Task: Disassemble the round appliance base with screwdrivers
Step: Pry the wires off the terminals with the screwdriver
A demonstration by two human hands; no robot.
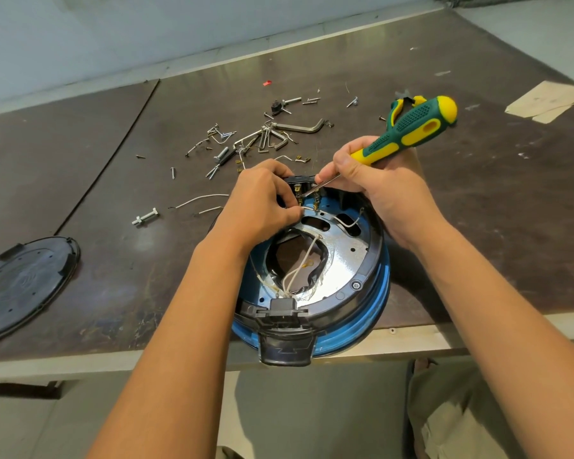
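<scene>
The round appliance base (342, 276) lies upside down at the table's front edge, blue on the outside with a black ring and a shiny metal plate inside. White wires (299, 266) run across its open middle. My left hand (262, 203) pinches a white wire end at the terminal block (304, 190) on the base's far rim. My right hand (375, 180) grips a green and yellow screwdriver (411, 127) low on the handle. Its metal shaft points down-left into the terminal block.
Loose screws, bolts and several hex keys (272, 135) are scattered behind the base. Pliers with green-yellow handles (400, 106) lie at the back right. A black round cover (20, 286) sits at the left front. A bolt (145, 217) and cut wires (203, 200) lie left of the base.
</scene>
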